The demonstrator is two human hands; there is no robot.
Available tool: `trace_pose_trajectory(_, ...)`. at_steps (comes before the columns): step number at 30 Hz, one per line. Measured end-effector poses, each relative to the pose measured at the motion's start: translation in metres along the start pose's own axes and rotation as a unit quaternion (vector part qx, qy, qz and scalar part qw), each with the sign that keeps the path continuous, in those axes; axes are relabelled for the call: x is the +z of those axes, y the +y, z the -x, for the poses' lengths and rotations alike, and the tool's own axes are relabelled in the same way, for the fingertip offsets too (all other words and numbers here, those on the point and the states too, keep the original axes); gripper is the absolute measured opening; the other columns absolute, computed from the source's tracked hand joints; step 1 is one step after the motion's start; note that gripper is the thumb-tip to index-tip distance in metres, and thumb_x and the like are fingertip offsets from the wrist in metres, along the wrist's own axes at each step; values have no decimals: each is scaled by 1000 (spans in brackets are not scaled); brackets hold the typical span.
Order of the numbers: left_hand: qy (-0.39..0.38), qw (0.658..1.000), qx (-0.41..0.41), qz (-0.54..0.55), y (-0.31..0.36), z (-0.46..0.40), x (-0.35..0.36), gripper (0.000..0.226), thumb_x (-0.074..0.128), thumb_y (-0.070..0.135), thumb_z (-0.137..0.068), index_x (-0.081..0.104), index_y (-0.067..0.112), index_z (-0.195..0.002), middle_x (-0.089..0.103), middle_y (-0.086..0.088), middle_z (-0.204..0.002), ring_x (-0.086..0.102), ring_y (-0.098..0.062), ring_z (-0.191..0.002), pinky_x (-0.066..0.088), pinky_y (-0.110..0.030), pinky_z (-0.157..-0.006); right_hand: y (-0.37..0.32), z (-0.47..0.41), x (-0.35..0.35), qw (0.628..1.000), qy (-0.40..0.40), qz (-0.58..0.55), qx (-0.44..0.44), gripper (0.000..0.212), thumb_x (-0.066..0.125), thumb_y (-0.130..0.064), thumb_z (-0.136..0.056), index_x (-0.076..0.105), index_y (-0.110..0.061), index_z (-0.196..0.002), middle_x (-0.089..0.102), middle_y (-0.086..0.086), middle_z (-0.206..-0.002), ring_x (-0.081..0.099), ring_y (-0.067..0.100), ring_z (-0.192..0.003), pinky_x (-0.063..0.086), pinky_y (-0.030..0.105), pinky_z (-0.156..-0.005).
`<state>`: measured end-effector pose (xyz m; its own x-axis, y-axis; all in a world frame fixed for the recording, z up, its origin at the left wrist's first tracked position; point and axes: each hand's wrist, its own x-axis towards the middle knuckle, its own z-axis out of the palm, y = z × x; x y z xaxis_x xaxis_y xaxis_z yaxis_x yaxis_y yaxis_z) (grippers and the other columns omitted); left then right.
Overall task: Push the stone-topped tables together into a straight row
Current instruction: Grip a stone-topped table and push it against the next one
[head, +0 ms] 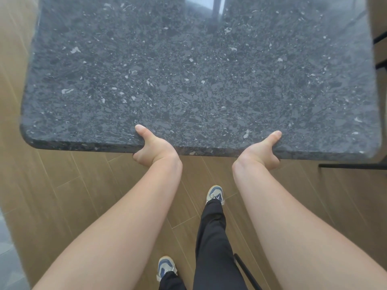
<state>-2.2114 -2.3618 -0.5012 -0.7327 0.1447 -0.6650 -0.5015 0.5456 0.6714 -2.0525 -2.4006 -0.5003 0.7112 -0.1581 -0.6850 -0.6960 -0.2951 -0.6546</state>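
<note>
Firmly, left hand (152,150) and right hand (260,152) grip the stone-topped table (199,70) edge.

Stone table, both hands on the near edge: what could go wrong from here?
1. Both the left hand and the right hand hook fingers under the stone table, thumbs on top; if the top drops or meets another table, fingers could get pinched.
2. The black frame sits close to the right corner; the table may knock it.
3. The grip sits right of centre, so the table might swing instead of going straight.
</note>
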Motion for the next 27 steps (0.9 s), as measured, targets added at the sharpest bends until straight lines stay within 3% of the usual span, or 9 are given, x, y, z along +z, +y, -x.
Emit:
trace_pose_trajectory(4, -22, 999, -17, -39, 9, 14, -11, 78, 56, 74, -79, 52, 8, -120, 57, 1, -98, 55, -26, -87, 41, -32, -80, -7, 11, -16, 997, -44, 52, 27, 87, 53, -82, -76, 49, -12, -129, 60, -3, -111, 57, 25, -95, 48, 41, -93)
trace_pose_trajectory(7, -101, 990, -76, -65, 25, 21, -27, 81, 54, 82, -71, 54, 15, -118, 61, 0, -105, 63, -31, -93, 57, -46, -79, -24, 9, -36, 979, -159, 77, 102, 90, 54, -88, -66, 52, -21, -127, 62, -2, -120, 64, 27, -101, 56, 48, -88)
trace_pose_trajectory(9, -172, 975, -122, -68, 34, 15, -36, 66, 57, 71, -79, 55, 17, -117, 63, -6, -109, 66, -34, -93, 59, -55, -68, -43, 6, -51, 952, -250, 82, 159, 65, 57, -75, -80, 59, -23, -119, 63, 5, -122, 67, 29, -100, 59, 45, -79)
trace_pose_trajectory(11, -219, 961, -152, -71, 48, 26, -45, 43, 51, 45, -93, 55, 16, -124, 64, -9, -120, 64, -33, -99, 58, -54, -64, -63, 6, -64, 931, -295, 57, 207, 44, 56, -44, -97, 53, -17, -131, 55, 15, -138, 61, 33, -115, 56, 48, -87)
trace_pose_trajectory(13, -257, 951, -154, -72, 61, 55, -55, 43, 43, 22, -96, 45, 14, -138, 48, -12, -144, 54, -38, -121, 53, -60, -80, -82, 12, -74, 922, -309, 35, 231, 52, 49, -22, -101, 34, -6, -148, 37, 25, -153, 45, 37, -137, 43, 48, -108)
trace_pose_trajectory(15, -287, 944, -149, -69, 72, 90, -65, 53, 40, 12, -96, 31, 7, -148, 29, -20, -155, 38, -40, -138, 44, -55, -103, -100, 26, -86, 917, -321, 35, 234, 60, 45, -15, -100, 21, 1, -153, 27, 31, -156, 38, 40, -141, 39, 48, -112)
trace_pose_trajectory(18, -360, 920, -139, -73, 87, 133, -75, 33, 36, 9, -98, 45, -1, -128, 47, -19, -143, 50, -37, -130, 47, -47, -102, -128, 46, -102, 906, -368, 38, 204, 46, 39, -12, -102, 35, 3, -145, 46, 23, -146, 53, 35, -127, 49, 44, -100)
trace_pose_trajectory(21, -408, 905, -110, -51, 103, 165, -83, 18, 36, 6, -97, 53, 2, -104, 60, -14, -116, 63, -31, -108, 53, -44, -92, -161, 61, -116, 900, -408, 30, 152, 31, 37, -10, -102, 51, -2, -129, 64, 13, -118, 64, 27, -103, 53, 40, -90)
trace_pose_trajectory(27, -464, 870, 106, -126, 128, 206, -109, 23, 36, 2, -98, 58, 9, -99, 64, -12, -97, 67, -27, -86, 56, -41, -78, -219, 84, -153, 894, -441, 59, -56, 25, 38, -1, -96, 60, -10, -101, 62, 7, -85, 61, 20, -77, 54, 33, -73)
